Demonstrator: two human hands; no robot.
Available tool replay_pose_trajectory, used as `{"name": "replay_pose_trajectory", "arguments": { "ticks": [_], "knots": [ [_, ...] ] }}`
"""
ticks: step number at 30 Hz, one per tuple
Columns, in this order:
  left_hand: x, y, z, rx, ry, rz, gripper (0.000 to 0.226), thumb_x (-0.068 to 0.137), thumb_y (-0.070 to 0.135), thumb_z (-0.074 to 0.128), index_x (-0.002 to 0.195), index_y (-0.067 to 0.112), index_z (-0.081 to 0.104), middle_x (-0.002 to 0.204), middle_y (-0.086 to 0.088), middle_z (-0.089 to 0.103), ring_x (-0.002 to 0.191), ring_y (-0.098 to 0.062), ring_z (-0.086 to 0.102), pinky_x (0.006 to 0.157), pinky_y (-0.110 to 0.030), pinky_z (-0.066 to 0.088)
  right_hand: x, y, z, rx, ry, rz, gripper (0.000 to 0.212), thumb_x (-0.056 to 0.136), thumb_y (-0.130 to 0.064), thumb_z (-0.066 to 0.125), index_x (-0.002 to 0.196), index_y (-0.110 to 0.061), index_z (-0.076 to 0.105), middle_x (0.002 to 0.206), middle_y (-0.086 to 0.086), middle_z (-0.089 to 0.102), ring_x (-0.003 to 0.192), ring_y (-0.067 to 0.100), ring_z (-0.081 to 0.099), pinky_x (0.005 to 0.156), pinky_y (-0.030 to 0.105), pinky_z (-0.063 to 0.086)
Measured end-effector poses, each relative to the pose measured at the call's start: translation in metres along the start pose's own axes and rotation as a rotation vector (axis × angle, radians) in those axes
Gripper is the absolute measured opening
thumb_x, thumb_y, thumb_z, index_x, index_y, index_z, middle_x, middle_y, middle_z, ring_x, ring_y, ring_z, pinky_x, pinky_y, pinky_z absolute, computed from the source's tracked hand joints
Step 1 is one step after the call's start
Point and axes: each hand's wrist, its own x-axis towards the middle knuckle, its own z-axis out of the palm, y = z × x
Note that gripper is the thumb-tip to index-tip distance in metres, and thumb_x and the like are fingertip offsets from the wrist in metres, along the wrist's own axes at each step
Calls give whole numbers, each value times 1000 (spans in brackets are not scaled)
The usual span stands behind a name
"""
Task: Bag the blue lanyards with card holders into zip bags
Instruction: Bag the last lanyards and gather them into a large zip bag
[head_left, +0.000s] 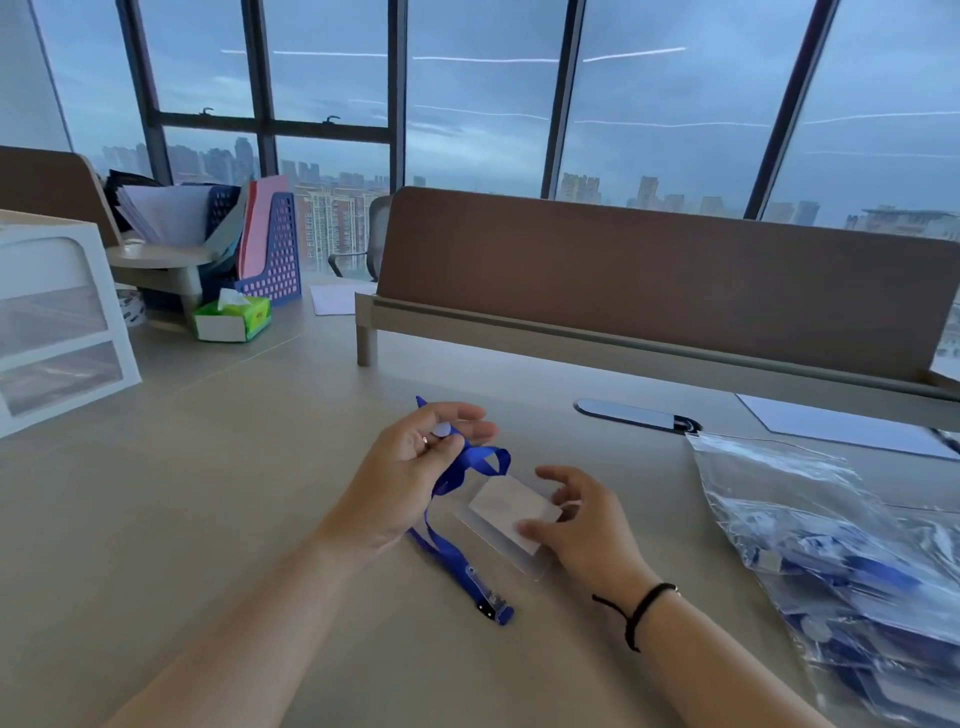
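A blue lanyard (457, 558) trails across the desk, its clear clip end lying near the front. My left hand (410, 467) grips the strap's folded upper part, a small round piece showing between thumb and fingers. Just right of it lies a clear card holder (511, 512) with a pale card inside. My right hand (582, 519) pinches the holder's right edge with thumb and curled fingers. At the right edge of the desk lie clear zip bags (831, 545), stacked, with blue lanyards and holders inside them.
A brown desk divider (649, 280) runs across the back. At left stand a white drawer unit (57, 317), a green tissue pack (234, 319) and a blue file rack (270, 244). A cable-port cover (634, 415) and white paper (841, 426) lie behind the bags.
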Motion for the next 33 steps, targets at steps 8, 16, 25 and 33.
{"name": "replay_pose_trajectory", "arguments": {
  "ticks": [8, 16, 25, 33],
  "knots": [
    [-9, 72, 76, -72, -220, 125, 33, 105, 2, 36, 121, 18, 61, 119, 3, 73, 111, -21, 61, 97, -39, 44, -57, -11, -53, 278, 19, -73, 41, 90, 9, 53, 83, -26, 74, 81, -7, 72, 60, -4, 62, 56, 11, 45],
    [9, 122, 142, -312, -307, 87, 34, 105, 2, 38, 128, 14, 59, 127, -4, 69, 122, -18, 63, 109, -37, 45, -93, 12, -123, 697, -339, -126, 83, 66, -71, 64, 124, -11, 68, 133, 6, 63, 126, 27, 54, 106, 44, 38],
    [6, 125, 192, -535, -433, -262, 35, 105, 10, 39, 138, 10, 50, 139, -9, 60, 119, -28, 65, 106, -48, 48, -109, 22, -129, 483, 49, -187, 81, 59, -70, 77, 128, -31, 61, 124, -8, 67, 112, 10, 63, 99, 42, 52],
    [15, 140, 207, -682, -437, -268, 36, 106, 12, 38, 139, 5, 47, 139, -15, 59, 122, -34, 62, 105, -50, 48, -110, 22, -131, 523, 126, -137, 28, 82, -36, 73, 87, -8, 74, 75, 12, 69, 68, 15, 64, 64, 18, 48]
  ]
}}
